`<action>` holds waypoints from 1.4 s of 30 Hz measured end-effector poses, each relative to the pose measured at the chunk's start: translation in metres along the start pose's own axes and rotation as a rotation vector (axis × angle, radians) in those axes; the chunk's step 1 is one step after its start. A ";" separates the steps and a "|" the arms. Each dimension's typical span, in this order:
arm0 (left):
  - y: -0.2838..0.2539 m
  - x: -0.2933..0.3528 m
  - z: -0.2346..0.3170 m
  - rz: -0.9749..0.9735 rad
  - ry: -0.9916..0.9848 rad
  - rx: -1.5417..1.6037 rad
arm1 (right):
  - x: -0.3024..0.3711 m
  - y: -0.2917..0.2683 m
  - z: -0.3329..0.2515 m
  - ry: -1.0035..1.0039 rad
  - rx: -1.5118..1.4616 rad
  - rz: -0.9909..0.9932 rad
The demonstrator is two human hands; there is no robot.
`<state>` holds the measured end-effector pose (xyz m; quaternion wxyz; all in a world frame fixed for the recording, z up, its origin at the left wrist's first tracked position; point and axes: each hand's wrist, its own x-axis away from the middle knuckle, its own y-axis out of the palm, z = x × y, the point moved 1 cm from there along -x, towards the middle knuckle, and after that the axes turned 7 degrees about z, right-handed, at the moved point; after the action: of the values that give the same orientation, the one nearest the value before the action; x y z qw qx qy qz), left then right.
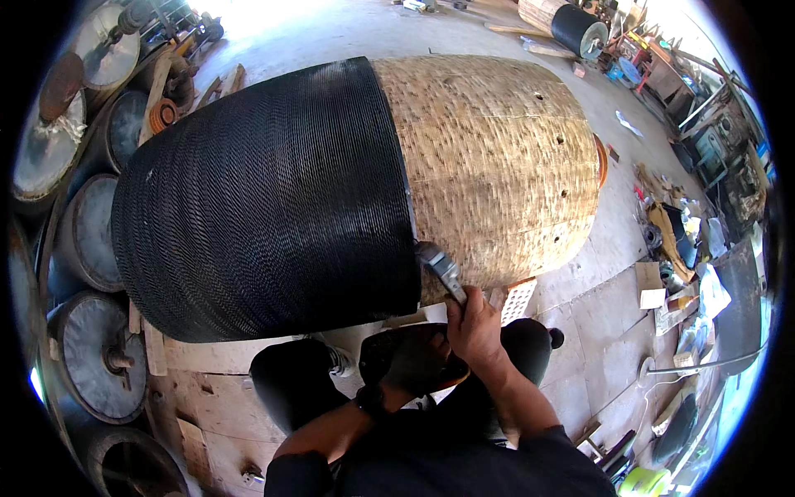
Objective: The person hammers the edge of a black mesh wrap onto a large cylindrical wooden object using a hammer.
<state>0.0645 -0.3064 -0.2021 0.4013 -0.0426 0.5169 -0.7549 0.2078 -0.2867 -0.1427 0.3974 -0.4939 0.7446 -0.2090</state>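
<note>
In front of me lies a large drum, its left part covered in black ribbed rubber [273, 199] and its right part a bare tan surface [497, 157] with rough marks and a few dark holes. My right hand [476, 327] is closed round the handle of a flat brush [443, 269] with a metal band; its dark tip touches the drum at the rubber's edge. Lower, between my knees, my left hand [418, 364] is closed at a dark shallow container [381, 348]. Shade hides most of those fingers. A dark band circles the left wrist.
Several rollers with round grey ends [103, 356] stand along the left. A perforated block [519, 300] sits below the drum's right part. Another part-black drum [577, 31] lies far right. Scraps, bags and cardboard [650, 286] litter the right floor, beside a dark panel [737, 290].
</note>
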 end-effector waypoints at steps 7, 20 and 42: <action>0.005 0.002 -0.002 0.102 0.020 0.024 | 0.006 -0.025 -0.015 -0.367 -0.184 0.291; -0.026 -0.007 0.009 0.118 -0.007 0.036 | 0.003 -0.002 -0.001 -0.021 -0.008 0.046; -0.169 -0.112 -0.102 0.851 0.274 -0.508 | -0.008 -0.001 -0.005 0.008 0.056 0.006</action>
<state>-0.0035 -0.1334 -0.0725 0.5786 0.1747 0.7033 -0.3741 0.2055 -0.2806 -0.1359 0.4090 -0.4793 0.7415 -0.2306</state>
